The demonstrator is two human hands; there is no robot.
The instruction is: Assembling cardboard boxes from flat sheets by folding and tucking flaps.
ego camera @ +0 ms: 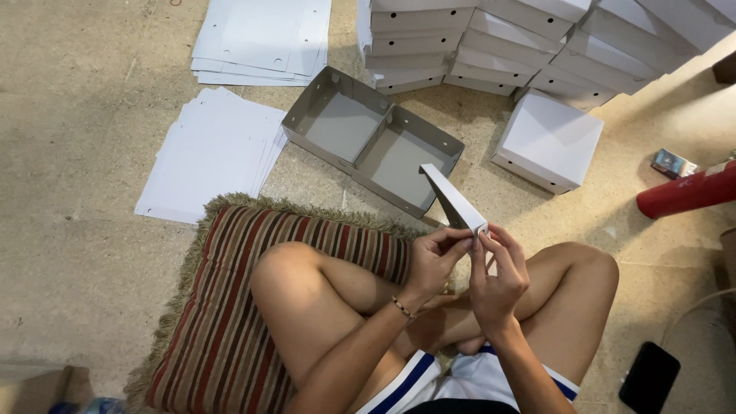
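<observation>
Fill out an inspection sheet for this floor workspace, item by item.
Surface: bare concrete floor; striped cushion under the seated person.
Job's things: white cardboard piece, two open grey trays, flat blanks, finished white boxes.
Clutter: black phone, small packet, red cylinder.
Grippers: left hand and right hand pinch the piece's near end.
Cables: pale cord.
Surroundings: nothing seen.

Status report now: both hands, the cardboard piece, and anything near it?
Left hand and right hand both pinch the folded white cardboard piece. Piece held above the lap. Open grey box halves on the floor just beyond it, apart.
</observation>
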